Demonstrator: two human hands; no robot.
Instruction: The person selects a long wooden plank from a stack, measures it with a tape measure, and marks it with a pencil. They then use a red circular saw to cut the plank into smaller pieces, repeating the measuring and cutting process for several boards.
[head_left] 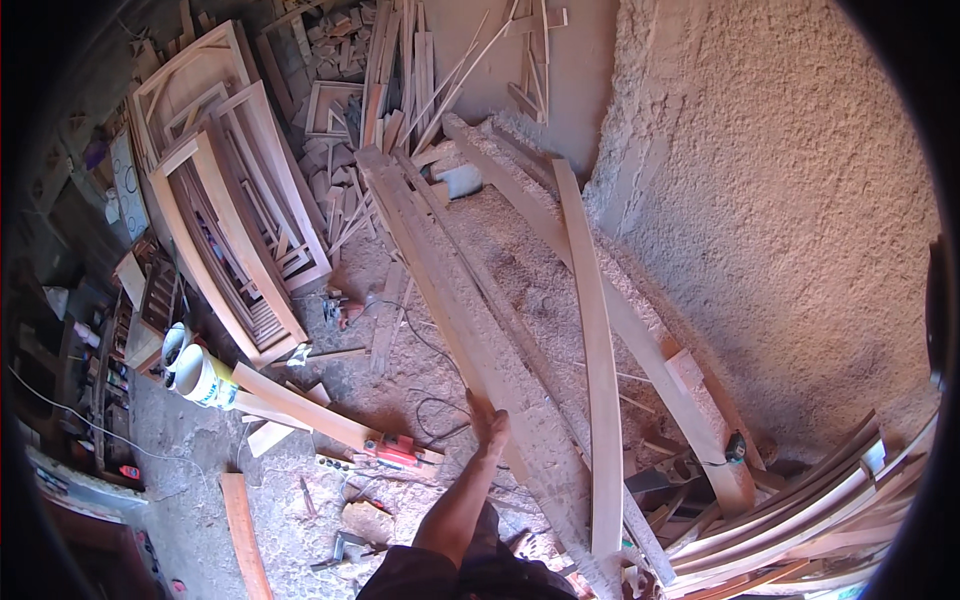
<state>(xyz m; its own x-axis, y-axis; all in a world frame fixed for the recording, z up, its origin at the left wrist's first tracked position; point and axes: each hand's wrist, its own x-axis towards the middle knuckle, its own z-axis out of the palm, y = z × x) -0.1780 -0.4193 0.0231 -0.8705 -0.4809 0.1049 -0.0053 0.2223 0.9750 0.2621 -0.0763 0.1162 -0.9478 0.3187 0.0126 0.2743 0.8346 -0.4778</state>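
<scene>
My left hand (488, 424) reaches up from the lower edge, its fingers bent round the left side of a long, dusty wooden plank (425, 240). The plank runs slanting from the far centre down toward my body, and its near end lies by the lower edge. Just right of it stretches a narrower board (480, 285). A paler, smoother plank (597, 370) stands out further right, running lengthwise toward me. My right hand does not show.
Left of my arm lie a red power tool (397, 449) on a board and a white bucket (203, 378). Wooden frames (268, 190) lean at the far left. Curved boards (800, 535) are stacked at the near right. Black cable (425, 345) loops near the plank; sawdust covers the floor.
</scene>
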